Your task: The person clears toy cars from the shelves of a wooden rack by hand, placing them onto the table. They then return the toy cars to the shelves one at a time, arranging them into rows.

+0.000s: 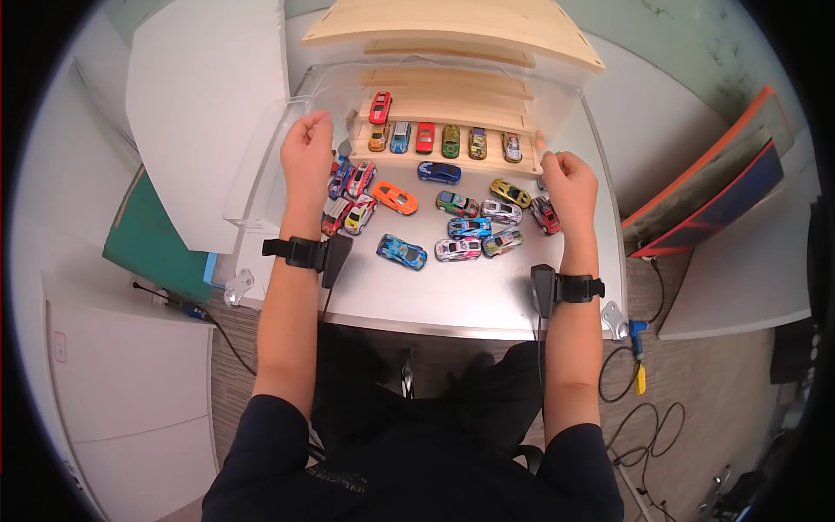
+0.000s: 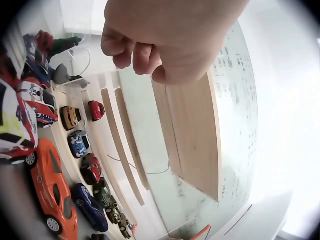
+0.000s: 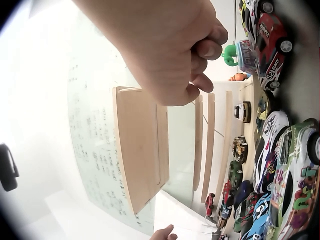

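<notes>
My left hand (image 1: 309,157) is raised at the left side of the wooden tiered rack (image 1: 452,111), fingers curled, with nothing visible in them. On the right side my right hand (image 1: 571,187) is held up, its fingers also curled and empty as far as shows. Both wrist views show the bent fingers of the left hand (image 2: 165,45) and right hand (image 3: 170,55). Along the rack's lowest tier stand several toy cars, among them a green car (image 1: 450,141); a red car (image 1: 380,107) sits one tier higher at the left.
On the silver table (image 1: 374,300) lie several more cars, including an orange car (image 1: 396,197), a dark blue car (image 1: 439,172) and a light blue car (image 1: 402,251). Clear plastic sheeting stands around the rack. Coloured boards (image 1: 722,183) lean at the right; cables lie on the floor.
</notes>
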A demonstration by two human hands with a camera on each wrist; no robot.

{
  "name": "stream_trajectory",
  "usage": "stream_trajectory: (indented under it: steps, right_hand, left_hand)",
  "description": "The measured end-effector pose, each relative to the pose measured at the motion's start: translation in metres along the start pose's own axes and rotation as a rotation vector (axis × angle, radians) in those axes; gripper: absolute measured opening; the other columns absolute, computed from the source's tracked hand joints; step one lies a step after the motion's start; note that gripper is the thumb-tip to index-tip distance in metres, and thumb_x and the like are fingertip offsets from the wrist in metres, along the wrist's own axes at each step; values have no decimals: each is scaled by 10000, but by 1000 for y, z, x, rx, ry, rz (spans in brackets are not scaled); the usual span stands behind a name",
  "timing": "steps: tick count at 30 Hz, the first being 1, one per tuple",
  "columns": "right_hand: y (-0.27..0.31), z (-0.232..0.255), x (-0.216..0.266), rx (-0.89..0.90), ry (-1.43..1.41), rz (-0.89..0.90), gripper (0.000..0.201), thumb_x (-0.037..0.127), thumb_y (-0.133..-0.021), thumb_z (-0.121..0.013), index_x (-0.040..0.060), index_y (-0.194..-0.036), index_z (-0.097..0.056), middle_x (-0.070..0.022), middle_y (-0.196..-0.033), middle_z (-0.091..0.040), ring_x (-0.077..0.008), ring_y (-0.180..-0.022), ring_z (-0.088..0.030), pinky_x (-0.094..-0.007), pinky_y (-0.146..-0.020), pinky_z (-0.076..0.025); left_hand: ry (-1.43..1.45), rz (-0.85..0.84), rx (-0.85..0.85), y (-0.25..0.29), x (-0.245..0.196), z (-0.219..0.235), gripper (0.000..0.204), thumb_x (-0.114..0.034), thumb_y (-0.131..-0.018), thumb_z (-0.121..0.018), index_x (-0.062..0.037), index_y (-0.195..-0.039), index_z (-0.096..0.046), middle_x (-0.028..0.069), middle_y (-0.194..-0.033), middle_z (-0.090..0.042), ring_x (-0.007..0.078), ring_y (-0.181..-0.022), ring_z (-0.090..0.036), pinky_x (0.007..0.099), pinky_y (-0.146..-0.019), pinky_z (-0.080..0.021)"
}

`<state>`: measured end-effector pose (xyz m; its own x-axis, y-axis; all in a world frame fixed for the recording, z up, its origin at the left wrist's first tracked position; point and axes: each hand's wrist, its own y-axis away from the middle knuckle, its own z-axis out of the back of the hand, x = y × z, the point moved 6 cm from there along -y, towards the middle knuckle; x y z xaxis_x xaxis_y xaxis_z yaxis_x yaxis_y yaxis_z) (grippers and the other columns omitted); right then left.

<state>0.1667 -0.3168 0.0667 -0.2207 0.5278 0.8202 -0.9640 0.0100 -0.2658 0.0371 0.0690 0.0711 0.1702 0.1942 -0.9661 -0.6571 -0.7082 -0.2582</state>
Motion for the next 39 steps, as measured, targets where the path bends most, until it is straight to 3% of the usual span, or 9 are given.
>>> stream_trajectory:
  steps: [5, 7, 8, 12, 14, 16, 20, 26, 39]
  right_hand:
    - [6, -13, 32, 75, -89, 37, 309, 299, -842, -667, -7, -840, -710, -86, -594, -569, -161, -576, -514, -324, -589, -447]
    - [13, -28, 72, 186, -37, 224, 302, 300, -844, -666, 2, -843, -712, -82, -584, -565, -178, -554, -497, -334, -596, -445]
    - [15, -36, 95, 275, 47, 293, 307, 312, -844, -662, 10, -846, -723, -136, -637, -622, -248, -605, -593, -369, -644, -482]
    - [16, -92, 148, 421, 186, 378, 339, 348, -845, -649, 26, -908, -734, -197, -765, -683, -334, -770, -680, -418, -736, -524]
    - [7, -135, 155, 464, 299, 582, 468, 410, -852, -662, 28, -1120, -699, -180, -877, -722, -325, -802, -683, -415, -770, -532]
    - [4, -164, 167, 516, 367, 595, 504, 418, -846, -674, 37, -1175, -677, -199, -952, -712, -350, -894, -670, -424, -833, -527]
    - [-2, -206, 170, 566, 541, 601, 616, 452, -836, -697, 61, -1306, -618, -217, -1125, -666, -366, -1101, -617, -432, -953, -500]
    - [-17, -224, 151, 488, 529, 597, 521, 432, -827, -714, 88, -1215, -664, -191, -1171, -656, -370, -1143, -602, -464, -955, -506]
    - [-17, -227, 154, 478, 497, 608, 523, 370, -821, -677, 98, -1266, -635, -180, -1179, -663, -378, -1136, -605, -485, -959, -508]
  left_hand:
    - [146, 106, -32, 2, 29, 10, 246, -215, -971, -634, -16, -1112, -672, -19, -764, -583, 26, -548, -483, 194, -495, -411]
    - [132, 82, -18, 1, 31, 8, 240, -205, -973, -633, -11, -1107, -672, -25, -762, -586, 20, -562, -482, 190, -504, -403]
    - [115, 56, -3, 1, 31, 6, 234, -196, -974, -632, -6, -1103, -673, -31, -760, -590, 14, -575, -480, 187, -514, -394]
    - [83, -44, -25, 2, 27, 4, 194, -152, -946, -656, 12, -1044, -685, -50, -669, -596, -1, -582, -470, 199, -517, -359]
    - [75, -31, -37, 1, 28, 6, 193, -151, -942, -657, 11, -1041, -687, -46, -666, -598, 3, -580, -476, 205, -517, -367]
    - [70, -16, -52, 1, 29, 6, 192, -150, -938, -658, 10, -1038, -689, -42, -663, -600, 7, -578, -482, 210, -517, -374]
    - [51, -36, -41, 2, 28, 6, 190, -148, -925, -660, 2, -1035, -696, -37, -648, -594, 19, -568, -490, 222, -524, -393]
    - [34, -30, -60, 0, 26, 8, 189, -145, -919, -655, -3, -1036, -699, -39, -637, -585, 28, -567, -500, 229, -533, -406]
    - [52, 12, -77, -2, 27, 10, 192, -147, -907, -656, -7, -1032, -701, -32, -644, -600, 33, -569, -506, 227, -541, -412]
